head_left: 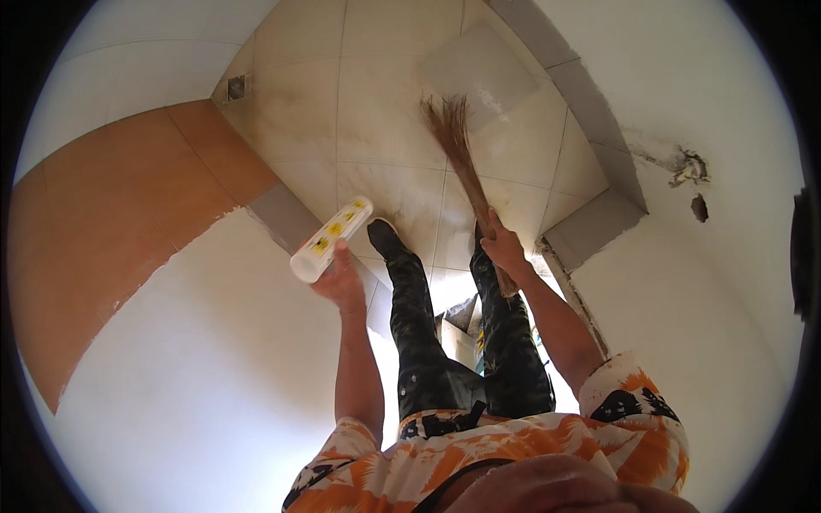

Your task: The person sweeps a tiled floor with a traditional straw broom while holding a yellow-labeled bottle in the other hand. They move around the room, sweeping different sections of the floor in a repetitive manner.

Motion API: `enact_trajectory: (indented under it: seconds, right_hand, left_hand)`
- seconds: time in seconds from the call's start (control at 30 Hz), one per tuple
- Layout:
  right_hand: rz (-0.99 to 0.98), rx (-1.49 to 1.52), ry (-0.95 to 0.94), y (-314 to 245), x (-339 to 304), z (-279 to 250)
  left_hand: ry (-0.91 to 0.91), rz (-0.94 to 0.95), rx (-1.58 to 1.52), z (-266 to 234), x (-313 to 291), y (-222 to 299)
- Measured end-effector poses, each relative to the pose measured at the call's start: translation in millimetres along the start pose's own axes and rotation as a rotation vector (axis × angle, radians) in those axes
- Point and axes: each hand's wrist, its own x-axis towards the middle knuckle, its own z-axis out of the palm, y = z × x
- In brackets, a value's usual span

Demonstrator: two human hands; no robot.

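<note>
Here's the broom, out over the tiled floor, and the right hand has it: fingers clamped around the handle, the brush spreading away ahead of them. Look at that long axis! It runs from the butt by the right knee up through the grip, then forward and leftward to the bristle tips, which show in front of the pale grey patch. So the brush lies ahead and a little left of those fingers, and the right hand is clearly the nearer one; the left hand is well apart from the broom, over on the other side of the left leg. And that left hand is occupied too, closed on a white tube with yellow labels, tilted so its far end points forward and right, roughly toward the broom. Now the hard bits: most of the left fingers are hidden behind the tube, and whether its near end is capped, I can't tell. Are the bristles touching the floor or just above it? From straight overhead, no telling. The right shoe is largely covered by the broom and hand, and between the legs the glare swallows whatever stands back there.
</note>
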Motion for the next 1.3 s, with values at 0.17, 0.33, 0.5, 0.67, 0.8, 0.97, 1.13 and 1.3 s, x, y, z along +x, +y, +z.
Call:
enact_trajectory:
  seconds: [0.17, 0.33, 0.5, 0.67, 0.8, 0.97, 1.13, 1.3]
  right_hand:
    - [0.002, -0.180, 0.245, 11.4, 46.5, -125.7]
    - [-0.042, -0.333, 0.479, 7.1, 179.3, -242.9]
    - [0.069, -0.587, 0.550, 60.1, 315.3, -261.7]
    - [0.067, -0.620, 0.639, 132.6, 398.8, -215.4]
    - [-0.124, -0.550, 0.404, 144.6, 410.2, -222.7]
    - [0.009, -0.512, 0.130, 132.3, 389.8, -229.2]
    - [0.008, -0.473, 0.103, 135.8, 371.8, -185.1]
    - [0.035, -0.467, 0.251, 142.2, 319.1, -177.3]
  left_hand:
    - [-0.008, 0.050, 0.148, -33.5, 11.3, 56.8]
    - [-0.111, 0.149, 0.210, -14.9, 15.3, 44.3]
    - [-0.149, 0.052, 0.023, 66.0, -23.2, -14.1]
    - [-0.345, 0.068, 0.061, 115.5, -49.1, -48.9]
    - [-0.265, 0.061, 0.031, 135.5, -36.2, -57.8]
    - [-0.250, 0.084, -0.017, 145.5, -24.4, -58.0]
    - [-0.204, 0.068, -0.069, 143.9, -21.5, -64.0]
    - [-0.111, -0.033, -0.123, 126.9, -26.8, -67.6]
